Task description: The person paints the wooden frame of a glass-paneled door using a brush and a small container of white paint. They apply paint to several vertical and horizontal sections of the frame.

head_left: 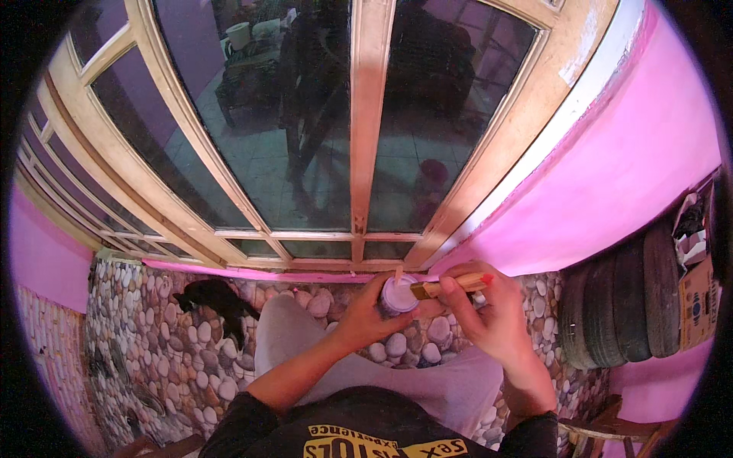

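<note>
My left hand (364, 318) is wrapped round a small round paint can (400, 295) with pale, whitish-lilac paint inside. A thin wooden stick (398, 274) stands up out of its far rim. In my right hand (492, 320) is a flat paintbrush (429, 290) with a wooden handle that is red near the end. The brush points left, its tip over the right side of the can's mouth. Whether the bristles touch the paint I cannot tell. Both hands meet in front of my bent knees, above the pebble-patterned floor.
A wooden-framed glass door (370, 114) rises ahead, beside a pink wall (611, 145). On the floor at the left is a black cat (216, 299). Several old tyres (626, 305) and a cardboard box (696, 301) are at the right, above a wooden stool (611, 427).
</note>
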A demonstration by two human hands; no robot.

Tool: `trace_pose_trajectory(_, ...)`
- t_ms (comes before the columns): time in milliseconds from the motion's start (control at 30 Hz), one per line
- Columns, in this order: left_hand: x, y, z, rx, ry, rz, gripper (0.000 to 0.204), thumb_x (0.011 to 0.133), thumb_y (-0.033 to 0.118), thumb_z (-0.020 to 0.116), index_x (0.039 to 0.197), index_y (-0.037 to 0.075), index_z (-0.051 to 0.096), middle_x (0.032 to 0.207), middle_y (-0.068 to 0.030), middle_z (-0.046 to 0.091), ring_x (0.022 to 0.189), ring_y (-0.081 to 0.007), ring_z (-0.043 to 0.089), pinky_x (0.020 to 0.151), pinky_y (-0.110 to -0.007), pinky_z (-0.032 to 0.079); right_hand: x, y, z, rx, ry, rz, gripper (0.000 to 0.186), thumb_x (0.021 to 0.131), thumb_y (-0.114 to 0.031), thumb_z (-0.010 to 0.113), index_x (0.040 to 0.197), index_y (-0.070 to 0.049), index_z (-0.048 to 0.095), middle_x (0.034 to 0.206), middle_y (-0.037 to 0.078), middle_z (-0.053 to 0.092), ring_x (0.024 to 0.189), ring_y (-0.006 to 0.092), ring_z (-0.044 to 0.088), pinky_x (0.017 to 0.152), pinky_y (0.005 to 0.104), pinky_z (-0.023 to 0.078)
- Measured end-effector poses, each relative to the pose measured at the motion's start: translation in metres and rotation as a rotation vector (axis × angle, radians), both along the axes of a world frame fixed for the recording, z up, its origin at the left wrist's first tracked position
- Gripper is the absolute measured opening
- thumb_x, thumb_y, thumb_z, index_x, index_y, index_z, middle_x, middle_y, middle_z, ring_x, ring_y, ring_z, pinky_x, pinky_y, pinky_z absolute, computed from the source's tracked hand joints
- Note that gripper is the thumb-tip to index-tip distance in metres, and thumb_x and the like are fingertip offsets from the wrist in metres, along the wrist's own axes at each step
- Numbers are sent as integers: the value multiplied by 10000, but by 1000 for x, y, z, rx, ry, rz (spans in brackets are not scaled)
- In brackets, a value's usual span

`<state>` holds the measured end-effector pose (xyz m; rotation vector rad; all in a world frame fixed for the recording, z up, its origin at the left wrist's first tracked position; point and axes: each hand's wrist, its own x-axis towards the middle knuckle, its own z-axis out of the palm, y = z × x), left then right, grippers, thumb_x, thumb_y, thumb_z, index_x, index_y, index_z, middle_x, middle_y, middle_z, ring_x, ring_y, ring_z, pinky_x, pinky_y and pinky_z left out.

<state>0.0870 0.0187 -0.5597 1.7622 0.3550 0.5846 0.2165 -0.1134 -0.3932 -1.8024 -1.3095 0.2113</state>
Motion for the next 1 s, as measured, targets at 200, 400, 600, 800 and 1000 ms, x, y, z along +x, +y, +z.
trace_pose_trajectory(200, 4, 1, -2, -12, -71, -2, 721, 764, 255, 839, 1345, 18, 483, 1192, -173, 633, 1108, -276, 637, 938, -377, 497, 2, 3, 2, -7, 1, -6, 145, 924, -123, 701, 948, 4, 636, 762, 122, 676, 629, 175, 696, 536, 294, 529)
trace_pose_trajectory(400, 2, 1, -1, -4, -30, 5, 726, 767, 247, 833, 1357, 26, 472, 1207, -174, 629, 1123, -282, 632, 955, -378, 490, 2, 4, 0, -4, -38, -9, 168, 931, -150, 698, 937, 8, 643, 735, 119, 678, 627, 182, 697, 531, 299, 517)
trace_pose_trajectory(600, 2, 3, 6, -3, -55, 7, 724, 760, 233, 833, 1352, 27, 469, 1200, -173, 632, 1110, -284, 639, 945, -379, 496, 7, 1, -3, 69, -49, -33, 138, 948, -122, 666, 915, 12, 655, 799, 99, 721, 656, 165, 692, 592, 306, 527)
trace_pose_trajectory(800, -1, 7, 17, 71, -54, 49, 702, 752, 200, 826, 1337, 26, 481, 1180, -172, 636, 1095, -291, 643, 933, -378, 500, 9, 3, -9, 74, 198, -110, 136, 948, -101, 660, 890, 21, 664, 771, 88, 703, 693, 136, 673, 618, 274, 512)
trace_pose_trajectory(1000, -1, 11, 10, 8, -123, 27, 752, 760, 257, 866, 1348, 5, 470, 1212, -140, 619, 1119, -221, 611, 974, -360, 481, 8, 3, -16, 102, 353, -138, 154, 967, -142, 659, 925, 6, 661, 773, 24, 664, 693, 64, 596, 611, 230, 481)
